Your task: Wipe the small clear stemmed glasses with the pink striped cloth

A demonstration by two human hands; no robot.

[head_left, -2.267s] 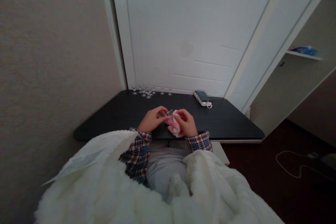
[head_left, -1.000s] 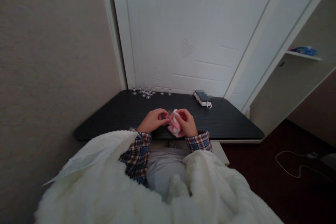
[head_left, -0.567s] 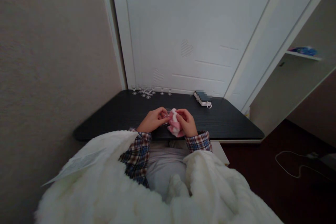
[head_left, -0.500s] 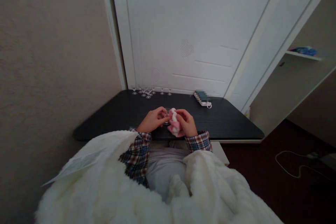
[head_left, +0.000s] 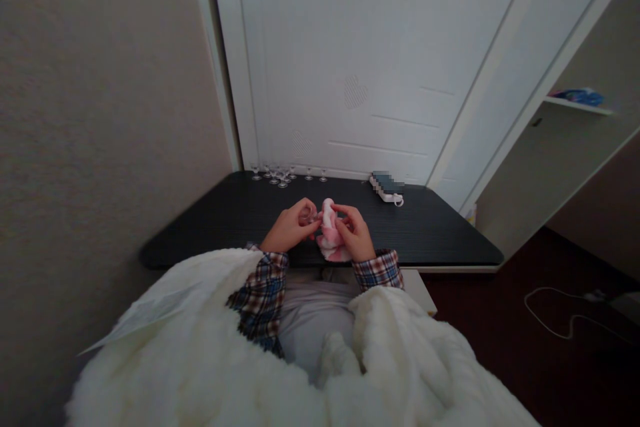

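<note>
Over the front part of the black table, my left hand [head_left: 291, 227] has its fingers closed around a small clear glass [head_left: 307, 215], which lies partly hidden behind them. Close beside it, my right hand [head_left: 356, 233] pinches a pink-and-white cloth [head_left: 331, 235]. The bunched upper end of the cloth points up near the glass, and its loose part hangs down toward the table edge. Whether cloth and glass touch is hard to make out.
Several small stemmed glasses [head_left: 283, 181] stand along the back left of the black table [head_left: 220, 220]. A phone [head_left: 385, 181] rests on a white object at the back right. A white panelled door [head_left: 380, 33] rises behind, with a wall [head_left: 125, 113] at the left.
The glass has turned and shifted left within my left hand. My right hand has drawn the cloth slightly up, and its bunched end now stands more upright and apart from the left fingers.
</note>
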